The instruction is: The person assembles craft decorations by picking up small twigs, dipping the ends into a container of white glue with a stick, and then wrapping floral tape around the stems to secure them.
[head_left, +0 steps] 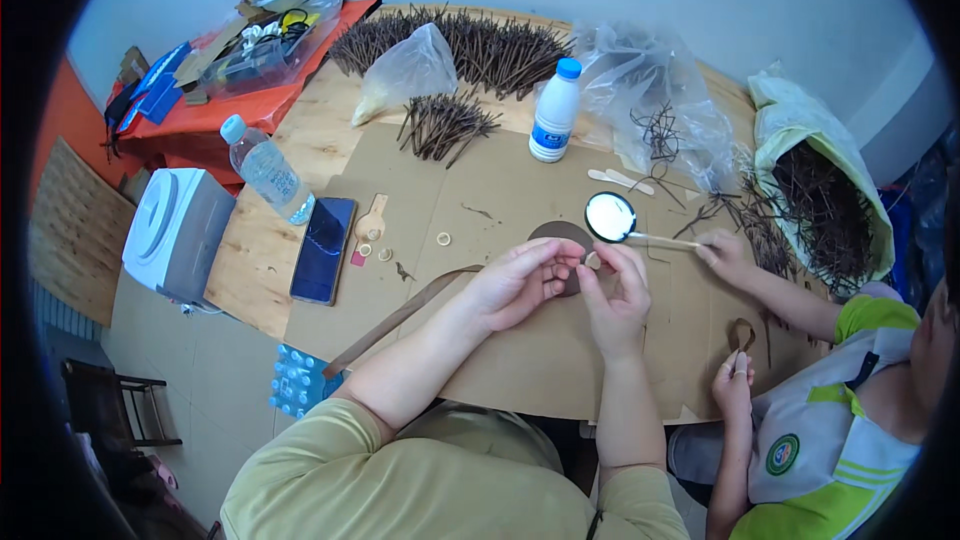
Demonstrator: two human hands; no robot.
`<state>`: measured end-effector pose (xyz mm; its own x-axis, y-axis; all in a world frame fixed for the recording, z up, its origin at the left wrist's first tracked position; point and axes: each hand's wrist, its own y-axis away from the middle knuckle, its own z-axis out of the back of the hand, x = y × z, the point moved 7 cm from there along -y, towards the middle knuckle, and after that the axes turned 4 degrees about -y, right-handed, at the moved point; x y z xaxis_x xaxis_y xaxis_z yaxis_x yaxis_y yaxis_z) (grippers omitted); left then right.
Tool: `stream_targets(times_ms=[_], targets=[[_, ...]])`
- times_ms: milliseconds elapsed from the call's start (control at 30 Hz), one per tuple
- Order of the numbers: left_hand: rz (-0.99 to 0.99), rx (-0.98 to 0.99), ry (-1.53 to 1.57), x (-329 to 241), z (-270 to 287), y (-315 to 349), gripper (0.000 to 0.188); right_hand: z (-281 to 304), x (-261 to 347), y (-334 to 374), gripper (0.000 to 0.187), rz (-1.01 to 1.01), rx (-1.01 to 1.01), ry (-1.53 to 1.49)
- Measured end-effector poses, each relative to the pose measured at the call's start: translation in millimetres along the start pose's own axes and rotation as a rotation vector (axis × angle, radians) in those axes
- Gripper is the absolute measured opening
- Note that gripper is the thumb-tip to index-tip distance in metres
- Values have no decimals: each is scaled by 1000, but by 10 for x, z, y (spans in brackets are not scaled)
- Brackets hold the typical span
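Note:
My right hand (617,295) pinches a small pale wooden ring (593,261) between thumb and fingers. Right beside it, my left hand (525,282) is closed, its fingers curled; what they hold, if anything, is hidden. Beneath both hands lies a brown disc (545,231), partly covered. A brown ribbon strip (400,312) runs from the table's front edge up to my left wrist. Just beyond my right hand sits a dark-rimmed round dish of white paste (610,215). Several small pale rings (444,239) and a flat wooden paddle shape (372,215) rest on the cardboard (480,360) to the left.
At right, another person's hand (727,258) holds a stick in the dish; their other hand (733,387) holds a brown loop. A phone (323,250), water bottle (268,170) and white-blue bottle (555,112) stand around. Bundled twigs (450,45) line the back; a twig sack (825,200) leans right.

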<state>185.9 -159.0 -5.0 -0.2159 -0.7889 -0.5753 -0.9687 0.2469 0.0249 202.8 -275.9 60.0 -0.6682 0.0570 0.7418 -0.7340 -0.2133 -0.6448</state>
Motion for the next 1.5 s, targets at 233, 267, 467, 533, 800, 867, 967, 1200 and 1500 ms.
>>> stream_targets(times_ms=[233,267,467,533,800,867,967,1200,1500], targets=[[-59,-45,-114,-6,35,15,19,-90,-28,20,33,53,51,26],[-65,-55,-133,-16,25,20,19,-100,-36,29,33,59,56,36],[-99,-52,-196,-59,-48,36,13,-151,-24,65,33,34,111,39],[-85,-62,-142,-38,-2,35,12,-151,-85,77,32,-51,110,-94],[-48,21,-130,-30,17,29,11,-144,-460,155,16,-593,152,-694],[-43,6,-136,22,83,13,11,-147,-484,185,12,-598,164,-699],[-34,-7,-136,66,125,6,11,-139,-477,195,8,-599,174,-674],[10,62,-44,113,1,45,11,-143,-453,221,6,-606,150,-617],[108,27,-260,178,-68,107,18,-175,-355,237,4,-573,139,-681]])
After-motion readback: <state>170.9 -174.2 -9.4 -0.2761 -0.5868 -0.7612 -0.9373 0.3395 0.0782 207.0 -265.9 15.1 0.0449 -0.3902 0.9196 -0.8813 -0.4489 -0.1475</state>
